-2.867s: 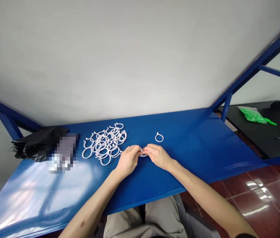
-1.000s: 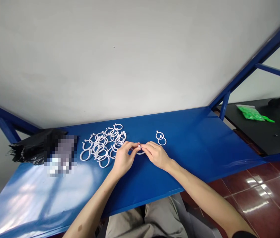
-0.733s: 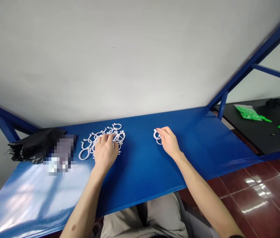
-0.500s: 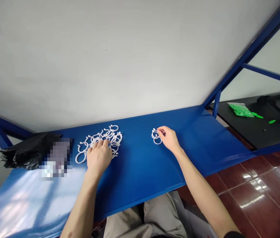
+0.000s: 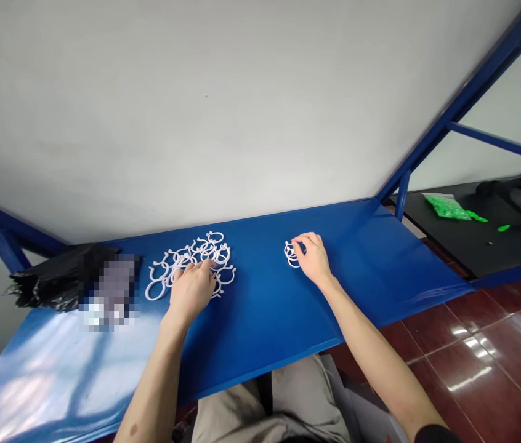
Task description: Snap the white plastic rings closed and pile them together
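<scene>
White open curtain rings with small knobbed ends lie in a tangled pile [image 5: 181,253] on the blue table. My left hand [image 5: 193,286] rests over the right front of this pile. Its fingers are curled at one curtain ring [image 5: 226,275], and the fingertips are partly hidden. Further right, a small group of white curtain rings [image 5: 291,261] lies overlapping on the table. My right hand [image 5: 314,258] is just beside and over this group, thumb and forefinger pinched together. Whatever is between those two fingertips is too small to make out.
A black plastic bag [image 5: 57,277] and a blurred-out item [image 5: 115,286] lie on the left of the blue table [image 5: 260,320]. A wall stands behind. Blue frame bars [image 5: 427,147] rise at the right, beyond which a black table [image 5: 454,246] holds a green-filled bag [image 5: 448,207].
My left hand has shifted slightly right over the pile, and a ring now shows beside its fingertips. My right hand has moved slightly, covering more of the small group. The view has shifted a little.
</scene>
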A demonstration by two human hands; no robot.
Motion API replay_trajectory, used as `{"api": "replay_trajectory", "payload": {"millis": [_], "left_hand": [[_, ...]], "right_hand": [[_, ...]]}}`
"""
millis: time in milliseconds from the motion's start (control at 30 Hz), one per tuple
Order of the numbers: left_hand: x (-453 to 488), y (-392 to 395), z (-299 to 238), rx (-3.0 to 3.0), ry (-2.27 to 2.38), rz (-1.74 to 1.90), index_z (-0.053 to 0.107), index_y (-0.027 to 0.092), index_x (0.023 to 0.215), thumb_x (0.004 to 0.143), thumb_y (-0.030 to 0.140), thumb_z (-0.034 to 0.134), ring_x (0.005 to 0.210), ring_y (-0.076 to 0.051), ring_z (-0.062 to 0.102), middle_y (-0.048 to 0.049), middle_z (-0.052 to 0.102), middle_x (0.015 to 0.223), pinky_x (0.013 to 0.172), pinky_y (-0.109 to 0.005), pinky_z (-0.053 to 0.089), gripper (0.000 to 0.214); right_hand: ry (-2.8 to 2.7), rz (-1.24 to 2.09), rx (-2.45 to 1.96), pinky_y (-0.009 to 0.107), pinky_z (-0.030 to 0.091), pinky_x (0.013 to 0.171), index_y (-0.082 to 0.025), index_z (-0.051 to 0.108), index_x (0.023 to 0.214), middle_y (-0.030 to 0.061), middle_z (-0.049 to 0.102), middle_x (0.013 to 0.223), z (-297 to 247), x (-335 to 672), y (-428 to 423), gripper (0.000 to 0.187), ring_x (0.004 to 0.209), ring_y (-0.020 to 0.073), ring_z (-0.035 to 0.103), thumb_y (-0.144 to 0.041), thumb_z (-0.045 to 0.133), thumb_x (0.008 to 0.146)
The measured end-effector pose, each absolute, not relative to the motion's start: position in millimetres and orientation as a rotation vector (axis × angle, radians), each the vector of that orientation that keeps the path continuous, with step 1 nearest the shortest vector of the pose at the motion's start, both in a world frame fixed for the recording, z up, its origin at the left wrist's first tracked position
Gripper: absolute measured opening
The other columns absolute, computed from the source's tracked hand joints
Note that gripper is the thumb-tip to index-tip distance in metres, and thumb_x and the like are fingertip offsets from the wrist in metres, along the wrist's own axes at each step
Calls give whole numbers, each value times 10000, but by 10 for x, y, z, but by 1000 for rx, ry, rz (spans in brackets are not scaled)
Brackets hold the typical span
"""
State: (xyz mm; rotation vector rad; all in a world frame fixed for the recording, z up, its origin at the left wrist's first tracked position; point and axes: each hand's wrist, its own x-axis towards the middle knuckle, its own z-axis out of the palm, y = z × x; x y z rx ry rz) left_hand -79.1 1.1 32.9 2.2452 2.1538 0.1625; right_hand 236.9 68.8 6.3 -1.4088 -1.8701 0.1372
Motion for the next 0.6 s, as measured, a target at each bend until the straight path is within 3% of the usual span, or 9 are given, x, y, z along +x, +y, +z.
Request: {"api": "replay_trajectory", "payload": {"millis": [200,400,467,600], "left_hand": [[-747,18,321,2264,2066,304,637,217,1098,940,196,443,1050,-284,657,-90,752,1098,869,-398,436,251],[-698,12,304,2293,2055,213,658,228,1120,941,202,445,1036,-288,654,-96,748,1074,857,-395,441,280],[-695,11,293,2298,2048,211,657,225,1139,951,208,436,1029,-292,657,-99,748,1076,852,-399,439,291],[-703,13,251,2324,2064,188,663,207,1138,964,185,396,1015,-320,662,-117,746,1073,839,-426,437,320]], "right_hand": [[-2038,108,-1195,395,556,882,-229,731,1036,85,699,1018,103,2078,484,221,974,235,632,-284,518,1026],[-2528,146,-853,352,565,808,-207,624,1328,85,703,1038,69,1517,264,331,896,219,676,-299,564,1016],[-2614,101,-877,343,556,773,-218,641,1291,80,682,1007,64,1341,235,304,878,222,665,-285,601,997],[-2611,116,-935,314,537,749,-203,708,1032,68,667,948,27,1235,226,142,842,199,652,-263,581,1012]]}}
